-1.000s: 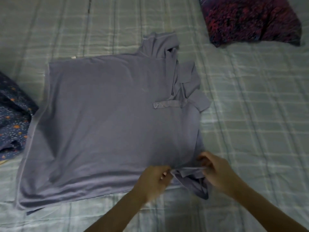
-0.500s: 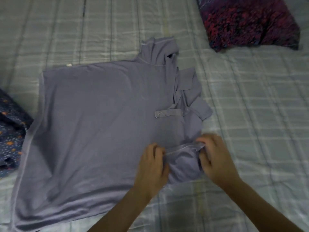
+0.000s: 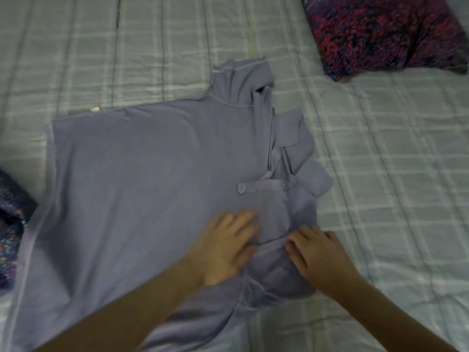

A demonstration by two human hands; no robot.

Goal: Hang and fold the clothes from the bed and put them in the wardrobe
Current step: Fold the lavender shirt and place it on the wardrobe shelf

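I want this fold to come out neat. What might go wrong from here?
The near sleeve folded in under the left hand and right hand looks bunched and may crease. The loose placket strip could shift. The far sleeve is not yet folded in.

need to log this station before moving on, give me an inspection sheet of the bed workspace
surface: bed with pale checked cover, lightly wrinkled
job's things: purple polo shirt spread flat, near sleeve folded in over the body
clutter: red-purple patterned cushion at far right; dark speckled garment at left edge
grippers: left hand and right hand both flat, pressing the folded sleeve
cables: nothing seen
surroundings: nothing seen beyond the bed; wardrobe not in view
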